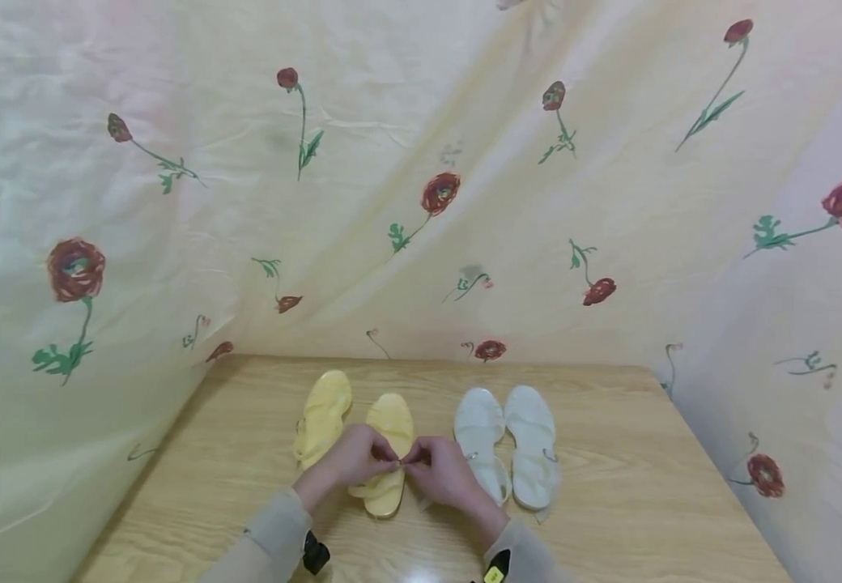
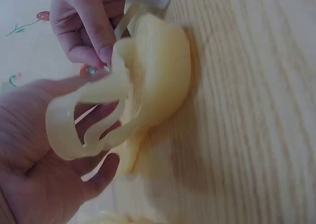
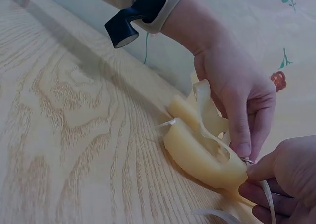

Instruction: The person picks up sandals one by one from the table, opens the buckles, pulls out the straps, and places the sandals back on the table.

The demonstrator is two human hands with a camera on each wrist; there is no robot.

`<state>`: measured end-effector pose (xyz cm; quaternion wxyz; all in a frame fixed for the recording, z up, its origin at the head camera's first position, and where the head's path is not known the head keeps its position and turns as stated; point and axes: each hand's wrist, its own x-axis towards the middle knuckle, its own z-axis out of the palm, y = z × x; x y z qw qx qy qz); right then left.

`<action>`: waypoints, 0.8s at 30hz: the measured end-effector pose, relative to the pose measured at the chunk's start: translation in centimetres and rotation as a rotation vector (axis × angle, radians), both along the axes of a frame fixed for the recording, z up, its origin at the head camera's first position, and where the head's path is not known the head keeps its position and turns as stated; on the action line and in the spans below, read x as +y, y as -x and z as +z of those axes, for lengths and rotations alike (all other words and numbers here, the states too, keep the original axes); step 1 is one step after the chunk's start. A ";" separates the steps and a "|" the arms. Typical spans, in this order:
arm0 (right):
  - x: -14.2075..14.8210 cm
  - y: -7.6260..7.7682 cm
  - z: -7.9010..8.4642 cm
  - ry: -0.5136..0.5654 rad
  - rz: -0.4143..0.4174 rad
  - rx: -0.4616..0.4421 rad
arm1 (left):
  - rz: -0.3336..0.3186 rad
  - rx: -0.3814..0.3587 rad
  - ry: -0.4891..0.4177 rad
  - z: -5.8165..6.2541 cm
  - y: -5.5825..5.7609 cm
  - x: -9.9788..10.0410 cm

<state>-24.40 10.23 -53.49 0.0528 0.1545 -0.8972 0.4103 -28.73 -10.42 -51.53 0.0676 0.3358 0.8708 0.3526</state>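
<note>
On the wooden table [image 1: 610, 486], with a white pair [image 1: 508, 441] at three o'clock, the yellow sandal [image 1: 389, 437] is pinched at its strap [image 2: 94, 93] by the left hand [image 1: 348, 460] and right hand [image 1: 444, 471], and the thin strap could slip or tear if tugged unevenly.
</note>
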 end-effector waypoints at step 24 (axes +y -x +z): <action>0.3 0.4 0.0 0.068 0.048 -0.118 | 0.041 0.144 -0.022 -0.9 -1.4 0.9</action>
